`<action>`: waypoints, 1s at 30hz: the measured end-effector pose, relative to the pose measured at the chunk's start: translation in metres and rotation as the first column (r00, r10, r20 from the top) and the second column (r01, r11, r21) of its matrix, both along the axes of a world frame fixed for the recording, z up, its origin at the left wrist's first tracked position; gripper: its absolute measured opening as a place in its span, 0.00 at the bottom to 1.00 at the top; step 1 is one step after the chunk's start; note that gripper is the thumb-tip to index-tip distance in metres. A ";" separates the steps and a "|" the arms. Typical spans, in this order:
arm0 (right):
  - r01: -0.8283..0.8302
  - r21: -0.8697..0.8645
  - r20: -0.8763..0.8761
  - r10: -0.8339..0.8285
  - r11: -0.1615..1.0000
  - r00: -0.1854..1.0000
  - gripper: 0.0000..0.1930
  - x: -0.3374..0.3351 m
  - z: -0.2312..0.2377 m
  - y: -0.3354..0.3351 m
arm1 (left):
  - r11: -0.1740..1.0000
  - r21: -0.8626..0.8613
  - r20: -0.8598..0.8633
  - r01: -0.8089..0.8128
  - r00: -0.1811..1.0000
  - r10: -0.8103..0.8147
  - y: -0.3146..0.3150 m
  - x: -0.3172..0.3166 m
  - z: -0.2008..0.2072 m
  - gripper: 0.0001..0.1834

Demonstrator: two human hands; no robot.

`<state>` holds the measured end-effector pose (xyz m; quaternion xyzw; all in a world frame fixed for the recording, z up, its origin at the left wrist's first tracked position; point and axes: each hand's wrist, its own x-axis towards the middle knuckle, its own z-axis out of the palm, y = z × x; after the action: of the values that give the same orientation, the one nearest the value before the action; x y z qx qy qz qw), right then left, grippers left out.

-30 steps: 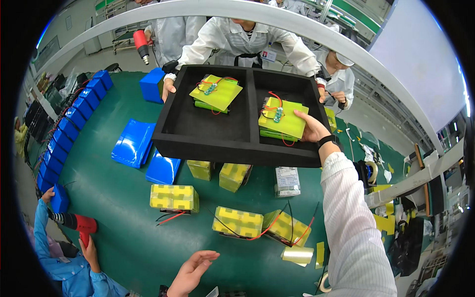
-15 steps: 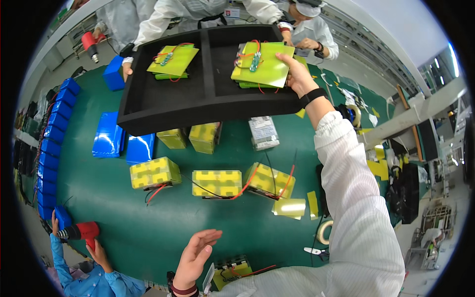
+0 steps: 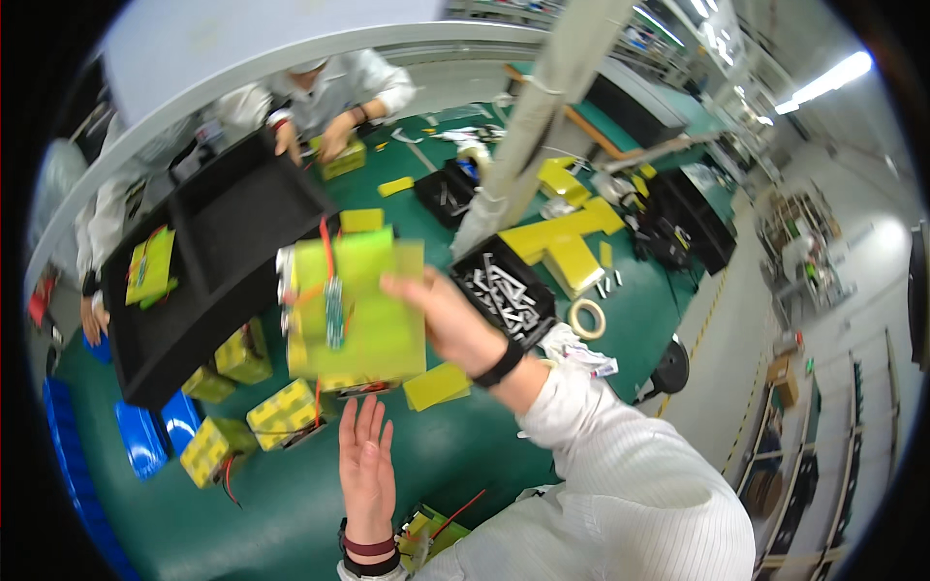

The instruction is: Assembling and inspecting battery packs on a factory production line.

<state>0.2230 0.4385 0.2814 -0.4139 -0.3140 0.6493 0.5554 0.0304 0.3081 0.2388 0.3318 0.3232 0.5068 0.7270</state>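
My right hand (image 3: 453, 324) grips a battery pack (image 3: 363, 305) by its right side, with the fingers mostly hidden behind it. Yellow-green sheet covers the pack, and a small green circuit board (image 3: 334, 315) with red wires sits on its face; motion blurs its edges. Just below, my left hand (image 3: 366, 479) is open, palm up and fingers extended, its tips close to the pack's lower edge; whether they touch I cannot tell. To the left, another person holds a black divided tray (image 3: 237, 198). One compartment carries another yellow-green pack (image 3: 150, 266).
Yellow cell packs (image 3: 286, 414) and blue wrapped packs (image 3: 142, 441) stand on the green table (image 3: 281, 513). Right of my hand are a black box of small white parts (image 3: 504, 300), a tape roll (image 3: 586, 319) and a metal post (image 3: 528, 126). Another person handles a pack (image 3: 344, 160) beyond.
My right hand has lifted the pack out of the tray's right compartment and brought it nearer. The view has swung right, and my left hand has turned palm up below the pack.
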 end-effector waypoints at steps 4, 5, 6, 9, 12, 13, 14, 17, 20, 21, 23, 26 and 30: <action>0.107 -0.074 -0.047 -0.111 0.991 0.993 0.36 -0.003 -0.011 -0.099 | 0.996 0.038 0.165 -0.081 0.984 0.074 -0.020 0.040 -0.013 0.35; 0.161 -0.074 -0.056 -0.166 0.984 0.985 0.35 -0.004 -0.015 -0.117 | 0.996 -0.049 0.163 -0.080 0.983 0.087 -0.029 0.047 -0.012 0.35; 0.170 -0.084 -0.064 -0.176 0.982 0.982 0.35 0.000 -0.017 -0.134 | 0.987 -0.135 0.157 -0.083 0.982 0.104 -0.039 0.053 -0.012 0.34; 0.207 -0.062 -0.104 -0.213 0.976 0.972 0.34 0.021 -0.012 -0.174 | 0.988 -0.147 0.184 -0.038 0.981 0.065 -0.060 0.072 -0.006 0.32; 0.295 0.014 -0.150 -0.289 0.955 0.945 0.33 0.058 -0.013 -0.210 | 0.985 -0.160 0.200 0.060 0.979 -0.027 -0.077 0.104 -0.001 0.32; 0.308 0.037 -0.131 -0.301 0.951 0.945 0.33 0.076 -0.014 -0.223 | 0.987 -0.150 0.196 0.065 0.980 -0.035 -0.082 0.122 0.002 0.33; 0.320 0.054 -0.116 -0.312 0.946 0.943 0.33 0.095 -0.019 -0.233 | 0.987 -0.143 0.192 0.069 0.981 -0.041 -0.086 0.139 0.004 0.33; 0.308 0.051 -0.198 -0.293 0.950 0.935 0.33 0.162 -0.030 -0.259 | 0.990 -0.083 0.157 0.110 0.983 -0.096 -0.099 0.204 0.008 0.34; 0.302 0.044 -0.286 -0.278 0.952 0.917 0.29 0.234 -0.047 -0.282 | 0.987 -0.066 0.153 0.145 0.979 -0.134 -0.107 0.278 -0.002 0.35; 0.306 0.009 -0.331 -0.286 0.952 0.899 0.26 0.257 -0.052 -0.286 | 0.987 -0.075 0.174 0.141 0.977 -0.126 -0.110 0.303 0.000 0.34; 0.360 -0.050 -0.368 -0.353 0.932 0.861 0.22 0.313 -0.076 -0.295 | 0.986 -0.059 0.144 0.153 0.979 -0.143 -0.110 0.363 -0.018 0.34; 0.361 -0.089 -0.451 -0.361 0.928 0.816 0.23 0.406 -0.135 -0.296 | 0.984 -0.038 0.099 0.173 0.981 -0.168 -0.100 0.457 -0.056 0.35; 0.337 -0.168 -0.577 -0.370 0.926 0.728 0.25 0.499 -0.195 -0.285 | 0.991 0.043 -0.034 0.130 0.991 -0.129 -0.087 0.561 -0.108 0.35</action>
<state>0.7220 0.1537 0.0869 -0.2534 -0.0208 0.6365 0.7282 0.5911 0.2209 0.1311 0.3764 0.3007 0.4605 0.7455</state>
